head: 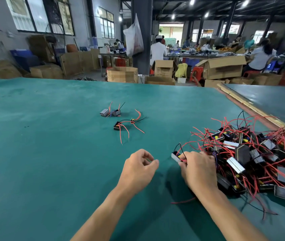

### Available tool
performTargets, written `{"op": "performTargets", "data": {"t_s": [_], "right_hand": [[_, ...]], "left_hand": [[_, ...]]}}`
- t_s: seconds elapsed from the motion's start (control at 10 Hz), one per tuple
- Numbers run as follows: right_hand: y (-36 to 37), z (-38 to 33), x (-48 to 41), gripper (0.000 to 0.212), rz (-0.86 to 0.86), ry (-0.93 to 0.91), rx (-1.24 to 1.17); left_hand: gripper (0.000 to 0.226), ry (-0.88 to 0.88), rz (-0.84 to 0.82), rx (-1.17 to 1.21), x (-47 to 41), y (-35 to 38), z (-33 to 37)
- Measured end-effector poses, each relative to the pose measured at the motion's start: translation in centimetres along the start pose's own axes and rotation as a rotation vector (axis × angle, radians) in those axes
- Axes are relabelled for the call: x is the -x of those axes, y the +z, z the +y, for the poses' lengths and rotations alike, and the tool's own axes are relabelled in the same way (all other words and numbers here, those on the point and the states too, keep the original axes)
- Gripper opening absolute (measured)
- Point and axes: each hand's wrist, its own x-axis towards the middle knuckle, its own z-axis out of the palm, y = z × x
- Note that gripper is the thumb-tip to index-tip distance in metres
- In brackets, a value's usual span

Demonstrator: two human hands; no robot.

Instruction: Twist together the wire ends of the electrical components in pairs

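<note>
A big tangled pile of small black and silver components [253, 159] with red and black wires lies on the green table at the right. My right hand [199, 169] grips one component [176, 157] at the pile's left edge, its red and black wires sticking up. My left hand [139, 168] hovers just left of it, fingers curled with thumb and forefinger close together; nothing clearly shows between them. Farther out on the table lie two joined pairs: one pair [110, 112] with silver and black bodies, another pair [126, 125] with long red leads.
The green table [51, 145] spreads wide to the left and front. A second table with a wooden edge strip [246, 103] adjoins at the right. Cardboard boxes [222, 67] and seated people fill the workshop beyond the far edge.
</note>
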Motion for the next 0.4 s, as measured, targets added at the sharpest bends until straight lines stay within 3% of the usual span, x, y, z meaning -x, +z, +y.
{"op": "performTargets", "data": {"t_s": [0.1, 0.3, 0.4], "right_hand": [[0.1, 0.2, -0.5, 0.014, -0.001, 0.082, 0.003], [-3.6, 0.3, 0.2, 0.036, -0.181, -0.024, -0.267], [-7.7, -0.6, 0.1, 0.034, -0.129, -0.112, -0.271]], "left_hand": [[0.009, 0.011, -0.029, 0.002, 0.2, -0.2, 0.2], [0.008, 0.043, -0.047, -0.006, 0.5, -0.3, 0.4], [0.008, 0.062, -0.042, -0.002, 0.5, -0.2, 0.4]]}}
